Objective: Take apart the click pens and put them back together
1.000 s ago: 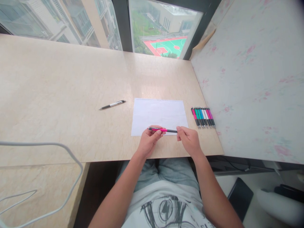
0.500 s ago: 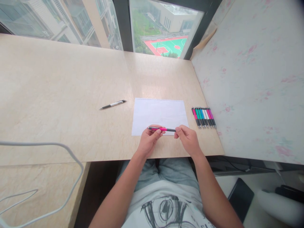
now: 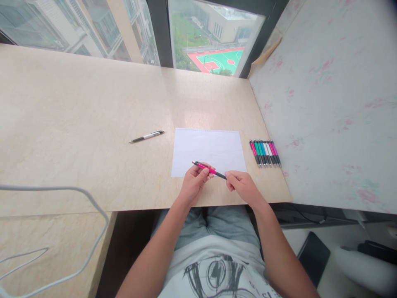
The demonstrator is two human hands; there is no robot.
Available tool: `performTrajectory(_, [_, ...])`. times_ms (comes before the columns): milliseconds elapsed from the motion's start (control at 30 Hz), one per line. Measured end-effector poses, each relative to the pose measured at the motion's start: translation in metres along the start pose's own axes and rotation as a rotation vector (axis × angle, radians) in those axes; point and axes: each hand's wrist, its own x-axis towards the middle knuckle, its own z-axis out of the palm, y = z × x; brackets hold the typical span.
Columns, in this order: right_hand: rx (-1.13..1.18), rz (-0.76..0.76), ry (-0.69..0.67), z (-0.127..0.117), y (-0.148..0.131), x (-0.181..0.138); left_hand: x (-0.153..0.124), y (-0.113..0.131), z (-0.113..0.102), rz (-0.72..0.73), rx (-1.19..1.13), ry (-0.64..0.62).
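Head view: a light stone-look counter (image 3: 77,116) runs up to a window, with two bare hands working at its near edge.
Pink pen (image 3: 212,170): held in both hands above the near edge of the paper, tilted – its black clicker end points up and left, its black grip slopes down to the right.
Left hand (image 3: 195,183): closed lightly around the pink barrel, thumb on top and fingers beneath.
Right hand (image 3: 241,182): pinched narrow on the grip end, the tip hidden by the fingers.
White sheet (image 3: 207,147): flat on the counter, partly covered by the hands.
White-and-black pen (image 3: 147,137): lying apart, left of the sheet, slanted.
Pen row (image 3: 265,153): side by side right of the sheet, near the flowered wall (image 3: 328,111) – pink, green, blue, white and purple barrels.
Grey cable (image 3: 74,188): looping at lower left.
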Motion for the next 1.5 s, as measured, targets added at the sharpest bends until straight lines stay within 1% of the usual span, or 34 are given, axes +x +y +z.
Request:
performTrajectory(67, [0.046,0.015,-0.106,0.0,0.001,0.001,0.001,-0.001,-0.001,-0.01,0.022,-0.005])
performTrajectory(100, [0.068,0.012,-0.114,0.0,0.001,0.002,0.001,-0.001,-0.002,-0.015,0.036,-0.009])
performTrajectory(233, [0.174,-0.002,-0.008,0.008,0.002,0.011,0.002,-0.003,-0.003,-0.033,0.074,-0.021])
performTrajectory(400, [0.281,-0.025,0.071,0.023,-0.006,0.026,0.001,-0.003,-0.002,-0.041,0.104,-0.058])
performTrajectory(500, [0.349,-0.063,0.053,0.035,-0.015,0.031,0.0,-0.002,0.0,-0.046,0.144,-0.123])
performTrajectory(567, [0.455,-0.035,0.015,0.041,-0.02,0.031,-0.001,-0.002,0.0,-0.056,0.167,-0.156])
performTrajectory(633, [0.6,-0.005,0.054,0.044,-0.023,0.031,-0.002,-0.002,0.0,-0.078,0.178,-0.166])
performTrajectory(733, [0.833,-0.044,0.197,0.032,-0.023,0.03,-0.003,-0.003,0.0,-0.094,0.168,-0.173])
performTrajectory(800, [0.945,-0.081,0.228,0.018,-0.02,0.029,-0.003,-0.004,0.0,-0.074,0.147,-0.166])
performTrajectory(900, [0.958,-0.108,0.242,-0.005,-0.013,0.023,-0.002,-0.004,0.0,-0.042,0.105,-0.117])
performTrajectory(1000, [0.903,-0.152,0.292,-0.018,-0.008,0.016,-0.001,-0.003,0.001,-0.04,0.067,-0.081])
performTrajectory(1067, [0.901,-0.183,0.332,-0.021,-0.005,0.013,-0.001,-0.002,0.001,-0.05,0.055,-0.075])
performTrajectory(1267, [1.018,-0.244,0.431,-0.022,-0.008,0.012,0.0,-0.005,-0.002,-0.065,0.058,-0.077])
performTrajectory(1400, [1.014,-0.245,0.448,-0.022,-0.008,0.012,0.0,-0.004,-0.001,-0.074,0.065,-0.072])
performTrajectory(1500, [0.975,-0.29,0.427,-0.022,-0.006,0.012,0.0,-0.003,0.0,-0.074,0.059,-0.065])
